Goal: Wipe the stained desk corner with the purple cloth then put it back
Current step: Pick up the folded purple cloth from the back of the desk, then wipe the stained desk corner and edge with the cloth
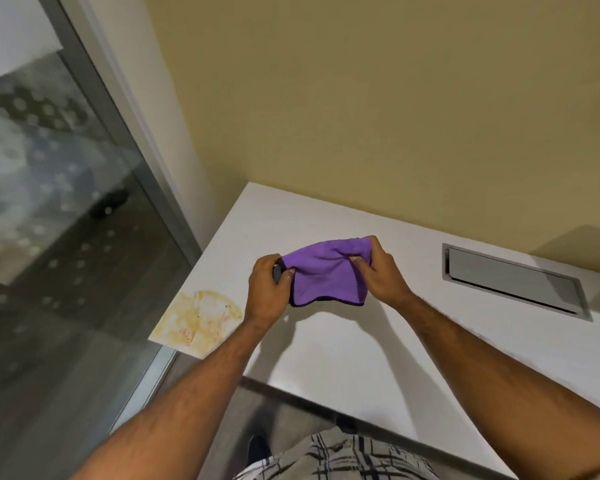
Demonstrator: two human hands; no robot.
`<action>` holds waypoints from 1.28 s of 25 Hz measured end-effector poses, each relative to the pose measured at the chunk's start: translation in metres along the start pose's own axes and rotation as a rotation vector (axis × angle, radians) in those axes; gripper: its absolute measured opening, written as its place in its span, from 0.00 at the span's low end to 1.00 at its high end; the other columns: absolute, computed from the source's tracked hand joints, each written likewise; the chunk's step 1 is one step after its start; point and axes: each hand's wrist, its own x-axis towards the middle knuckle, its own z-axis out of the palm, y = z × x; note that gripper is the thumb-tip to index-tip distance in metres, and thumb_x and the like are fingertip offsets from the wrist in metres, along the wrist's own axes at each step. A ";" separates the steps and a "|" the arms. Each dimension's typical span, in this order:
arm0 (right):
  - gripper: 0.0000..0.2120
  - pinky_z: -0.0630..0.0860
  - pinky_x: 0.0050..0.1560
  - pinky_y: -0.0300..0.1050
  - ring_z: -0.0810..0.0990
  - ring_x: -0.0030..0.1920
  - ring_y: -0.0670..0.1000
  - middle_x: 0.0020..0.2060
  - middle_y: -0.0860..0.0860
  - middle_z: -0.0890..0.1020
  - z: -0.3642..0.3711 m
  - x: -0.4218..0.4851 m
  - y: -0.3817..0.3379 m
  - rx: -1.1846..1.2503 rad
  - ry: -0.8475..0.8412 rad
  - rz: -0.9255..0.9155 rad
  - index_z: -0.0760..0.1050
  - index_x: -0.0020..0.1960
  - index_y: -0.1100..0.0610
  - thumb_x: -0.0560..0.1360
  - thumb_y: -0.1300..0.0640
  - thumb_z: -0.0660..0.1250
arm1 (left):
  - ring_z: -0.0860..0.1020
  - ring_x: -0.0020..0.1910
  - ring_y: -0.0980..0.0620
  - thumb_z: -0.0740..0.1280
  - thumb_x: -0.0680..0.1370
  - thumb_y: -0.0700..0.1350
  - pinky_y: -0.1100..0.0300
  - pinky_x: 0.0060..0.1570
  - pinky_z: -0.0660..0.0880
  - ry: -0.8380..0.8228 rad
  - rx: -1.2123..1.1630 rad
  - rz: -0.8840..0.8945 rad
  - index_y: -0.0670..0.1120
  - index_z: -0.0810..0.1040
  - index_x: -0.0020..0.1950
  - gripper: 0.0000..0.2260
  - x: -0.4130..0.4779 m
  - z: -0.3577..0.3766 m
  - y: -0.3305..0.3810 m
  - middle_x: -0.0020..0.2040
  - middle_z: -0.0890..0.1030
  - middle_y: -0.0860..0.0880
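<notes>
White counter (361,358), set against a tan wall; grey recessed cable hatch (513,282) at far right. Yellow-orange stain (196,318) spread over the near-left corner, unwiped so far by the look of it. Purple cloth (326,275) held above the counter's middle, clear of the surface to judge by the shadow beneath, just right of the stain. Long axis roughly left to right, between the two grips; lower hem drooping toward the wearer, dark edging along it. Judged light, soft and limp: no stiffness, sags wherever unsupported, no breakage risk. Best gripped bunched in one palm, or folded to a pad, for firm pressure on the stain. Left hand (269,289) with fingers (286,275) curled, pinching the cloth's left edge. Right hand (378,271) with thumb and fingers pressed together on a gathered fold at the upper right corner.
</notes>
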 end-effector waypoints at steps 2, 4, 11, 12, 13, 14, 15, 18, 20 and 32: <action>0.09 0.74 0.46 0.38 0.80 0.50 0.49 0.53 0.49 0.81 0.029 -0.013 -0.011 -0.024 -0.017 0.001 0.68 0.61 0.54 0.82 0.54 0.61 | 0.78 0.48 0.58 0.66 0.78 0.45 0.71 0.43 0.72 -0.011 -0.045 -0.047 0.49 0.76 0.56 0.07 -0.015 -0.024 -0.020 0.49 0.80 0.55; 0.09 0.74 0.47 0.41 0.81 0.49 0.51 0.53 0.49 0.81 0.052 -0.024 -0.018 -0.038 -0.027 0.020 0.68 0.61 0.54 0.83 0.52 0.60 | 0.78 0.49 0.63 0.65 0.79 0.49 0.73 0.41 0.72 -0.011 -0.064 -0.093 0.51 0.75 0.58 0.08 -0.026 -0.038 -0.037 0.49 0.79 0.60; 0.13 0.72 0.41 0.36 0.79 0.46 0.48 0.52 0.48 0.79 0.113 -0.054 -0.012 -0.159 -0.125 0.118 0.66 0.64 0.54 0.83 0.49 0.58 | 0.77 0.42 0.61 0.65 0.79 0.51 0.72 0.34 0.72 -0.112 -0.097 -0.391 0.50 0.75 0.60 0.10 -0.051 -0.065 -0.095 0.49 0.80 0.54; 0.13 0.72 0.42 0.37 0.78 0.46 0.48 0.52 0.48 0.78 0.118 -0.056 -0.008 -0.171 -0.145 0.141 0.66 0.64 0.54 0.83 0.49 0.58 | 0.79 0.43 0.57 0.65 0.79 0.50 0.66 0.37 0.76 -0.143 -0.107 -0.449 0.49 0.75 0.61 0.12 -0.053 -0.066 -0.102 0.51 0.80 0.50; 0.13 0.72 0.44 0.38 0.78 0.46 0.48 0.52 0.48 0.78 0.123 -0.056 -0.005 -0.180 -0.162 0.170 0.65 0.65 0.55 0.83 0.51 0.59 | 0.80 0.45 0.52 0.65 0.79 0.50 0.59 0.42 0.80 -0.177 -0.125 -0.511 0.47 0.74 0.63 0.14 -0.055 -0.066 -0.108 0.53 0.80 0.47; 0.14 0.72 0.46 0.40 0.77 0.46 0.49 0.52 0.48 0.77 0.127 -0.056 -0.001 -0.188 -0.177 0.201 0.65 0.65 0.56 0.83 0.52 0.59 | 0.81 0.48 0.47 0.65 0.79 0.49 0.52 0.47 0.81 -0.200 -0.144 -0.572 0.46 0.73 0.65 0.16 -0.057 -0.064 -0.113 0.56 0.80 0.44; 0.14 0.72 0.47 0.42 0.77 0.46 0.49 0.53 0.49 0.77 0.131 -0.054 0.002 -0.200 -0.196 0.228 0.65 0.66 0.56 0.83 0.53 0.59 | 0.81 0.51 0.44 0.66 0.79 0.48 0.47 0.52 0.81 -0.204 -0.164 -0.623 0.45 0.72 0.66 0.17 -0.059 -0.061 -0.118 0.58 0.79 0.43; 0.14 0.72 0.49 0.45 0.77 0.49 0.52 0.54 0.52 0.78 0.140 -0.042 0.010 -0.259 -0.300 0.273 0.65 0.66 0.58 0.82 0.56 0.60 | 0.79 0.57 0.43 0.66 0.79 0.48 0.50 0.56 0.78 -0.195 -0.145 -0.676 0.44 0.69 0.70 0.21 -0.058 -0.056 -0.125 0.65 0.77 0.41; 0.15 0.72 0.50 0.46 0.77 0.49 0.53 0.55 0.54 0.78 0.144 -0.030 0.015 -0.317 -0.389 0.265 0.66 0.66 0.59 0.80 0.58 0.61 | 0.77 0.61 0.43 0.66 0.78 0.49 0.53 0.56 0.75 -0.229 -0.072 -0.664 0.43 0.68 0.71 0.24 -0.057 -0.057 -0.130 0.67 0.75 0.42; 0.19 0.70 0.66 0.50 0.76 0.63 0.59 0.63 0.57 0.79 0.195 -0.002 0.029 -0.265 -0.449 0.212 0.73 0.68 0.57 0.78 0.66 0.57 | 0.77 0.50 0.53 0.68 0.77 0.45 0.63 0.44 0.74 -0.012 0.228 -0.699 0.47 0.69 0.71 0.22 -0.102 -0.150 -0.160 0.60 0.77 0.50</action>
